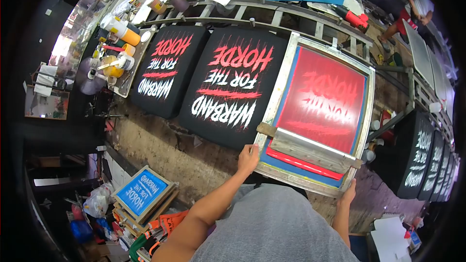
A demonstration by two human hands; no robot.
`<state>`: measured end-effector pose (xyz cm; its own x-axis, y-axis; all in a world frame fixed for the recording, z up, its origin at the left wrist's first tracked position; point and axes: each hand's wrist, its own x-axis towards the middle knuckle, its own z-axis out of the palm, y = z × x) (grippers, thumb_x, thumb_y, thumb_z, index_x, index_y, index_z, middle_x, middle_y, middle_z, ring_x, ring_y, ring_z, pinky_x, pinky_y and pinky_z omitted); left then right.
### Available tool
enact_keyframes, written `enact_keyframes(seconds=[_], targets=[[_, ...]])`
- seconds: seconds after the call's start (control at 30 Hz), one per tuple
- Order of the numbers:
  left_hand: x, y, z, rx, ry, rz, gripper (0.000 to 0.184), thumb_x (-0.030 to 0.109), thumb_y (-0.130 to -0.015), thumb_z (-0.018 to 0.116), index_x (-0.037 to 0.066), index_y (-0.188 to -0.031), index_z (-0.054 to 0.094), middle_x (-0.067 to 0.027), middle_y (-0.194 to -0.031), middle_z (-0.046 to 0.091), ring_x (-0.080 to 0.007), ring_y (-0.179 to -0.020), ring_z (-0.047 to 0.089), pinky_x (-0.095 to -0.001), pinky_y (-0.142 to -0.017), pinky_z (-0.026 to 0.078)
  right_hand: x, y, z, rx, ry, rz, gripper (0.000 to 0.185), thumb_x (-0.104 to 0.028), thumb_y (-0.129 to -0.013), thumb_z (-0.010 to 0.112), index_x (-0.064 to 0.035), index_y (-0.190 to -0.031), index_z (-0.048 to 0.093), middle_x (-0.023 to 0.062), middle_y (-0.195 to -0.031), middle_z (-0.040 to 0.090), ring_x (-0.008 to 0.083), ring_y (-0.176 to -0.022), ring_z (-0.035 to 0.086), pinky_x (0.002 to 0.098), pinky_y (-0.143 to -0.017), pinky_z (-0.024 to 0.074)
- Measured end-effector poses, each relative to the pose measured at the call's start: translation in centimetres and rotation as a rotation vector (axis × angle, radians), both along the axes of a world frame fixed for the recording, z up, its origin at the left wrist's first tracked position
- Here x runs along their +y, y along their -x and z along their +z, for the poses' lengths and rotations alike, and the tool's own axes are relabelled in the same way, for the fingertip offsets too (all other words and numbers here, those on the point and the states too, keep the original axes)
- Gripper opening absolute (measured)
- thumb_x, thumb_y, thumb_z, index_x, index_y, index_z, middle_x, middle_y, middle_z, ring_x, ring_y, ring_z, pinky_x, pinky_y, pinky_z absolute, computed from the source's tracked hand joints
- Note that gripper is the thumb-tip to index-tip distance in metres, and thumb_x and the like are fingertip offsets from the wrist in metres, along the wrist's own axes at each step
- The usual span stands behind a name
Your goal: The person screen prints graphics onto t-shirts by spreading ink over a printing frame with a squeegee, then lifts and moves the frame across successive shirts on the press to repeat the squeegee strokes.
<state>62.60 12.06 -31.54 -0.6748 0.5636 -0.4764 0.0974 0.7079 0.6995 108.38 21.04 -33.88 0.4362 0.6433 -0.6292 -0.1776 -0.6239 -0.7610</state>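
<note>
A screen printing frame [283,81] with pale, ink-stained rails lies in front of me. Its mesh [325,109] is red, edged in blue, and bears reversed-looking "HORDE" lettering. A wide squeegee [310,154] with a wooden body rests across the frame's near part, and a band of red ink [305,162] lies just on its near side. My left hand [249,158] is closed on the frame's left rail near the squeegee's end. With my right hand [348,194] I grip the frame's near right corner; its fingers are partly hidden. Neither hand touches the squeegee.
Left of the frame lie two black printed shirts [228,94] [162,75] on boards. Ink tubs [126,60] stand on a side tray. More printed shirts [412,165] line the right. A blue screen [143,191] tops a stack lower left. A person [417,5] is at upper right.
</note>
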Motion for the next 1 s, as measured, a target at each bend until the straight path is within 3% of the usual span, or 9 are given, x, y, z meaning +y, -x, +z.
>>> enact_keyframes(seconds=[0.47,0.67,0.73,0.87,0.97,1.0], targets=[[0.8,-0.8,0.2,-0.009,-0.018,-0.040,0.053,0.048,-0.100,0.052,-0.002,-0.115,0.065,-0.0277,-0.110,0.069,-0.0436,-0.109,0.065,-0.0476,-0.095,0.049,1.2,0.1,1.7,0.018,-0.026,-0.004,0.061,-0.048,-0.099,0.060,0.0058,-0.128,0.063,0.0124,-0.121,0.068,0.0237,-0.105,0.066,0.0367,-0.094,0.0492],[0.7,-2.0,1.6,0.019,-0.199,-0.107,0.053,0.038,-0.100,0.057,0.001,-0.138,0.051,-0.0297,-0.123,0.064,-0.0442,-0.115,0.062,-0.0478,-0.099,0.047,1.9,-1.8,0.4,-0.066,-0.030,0.060,0.060,-0.050,-0.098,0.062,0.0029,-0.127,0.065,0.0106,-0.118,0.069,0.0222,-0.105,0.066,0.0356,-0.095,0.0488],[0.7,-2.0,1.3,0.056,-0.217,-0.176,0.061,0.036,-0.098,0.060,0.001,-0.145,0.044,-0.0309,-0.125,0.061,-0.0455,-0.115,0.061,-0.0483,-0.099,0.047,2.1,-1.6,0.5,-0.099,-0.032,0.046,0.060,-0.049,-0.098,0.061,0.0044,-0.124,0.067,0.0106,-0.115,0.070,0.0207,-0.101,0.067,0.0347,-0.092,0.0494],[0.2,-1.8,-0.1,0.067,-0.185,-0.241,0.067,0.035,-0.094,0.064,0.001,-0.148,0.042,-0.0276,-0.128,0.057,-0.0454,-0.117,0.056,-0.0483,-0.100,0.045,2.0,-1.0,0.4,-0.124,-0.037,0.053,0.060,-0.050,-0.098,0.061,0.0050,-0.122,0.068,0.0105,-0.113,0.070,0.0199,-0.099,0.066,0.0343,-0.091,0.0495],[0.0,-1.7,-0.8,0.248,-0.208,-0.341,0.076,0.038,-0.090,0.066,0.001,-0.151,0.040,-0.0224,-0.131,0.050,-0.0432,-0.120,0.050,-0.0507,-0.102,0.042,2.1,-1.4,-0.9,-0.251,-0.004,0.106,0.061,-0.051,-0.098,0.061,0.0057,-0.120,0.069,0.0100,-0.111,0.071,0.0196,-0.096,0.066,0.0343,-0.089,0.0494],[0.4,-1.5,-0.1,0.217,-0.091,-0.370,0.077,0.039,-0.089,0.066,0.001,-0.151,0.040,-0.0209,-0.132,0.047,-0.0417,-0.120,0.048,-0.0520,-0.102,0.040,2.3,-1.1,-1.5,-0.234,-0.020,0.105,0.061,-0.051,-0.098,0.061,0.0059,-0.119,0.069,0.0101,-0.110,0.071,0.0198,-0.095,0.066,0.0344,-0.088,0.0492]])
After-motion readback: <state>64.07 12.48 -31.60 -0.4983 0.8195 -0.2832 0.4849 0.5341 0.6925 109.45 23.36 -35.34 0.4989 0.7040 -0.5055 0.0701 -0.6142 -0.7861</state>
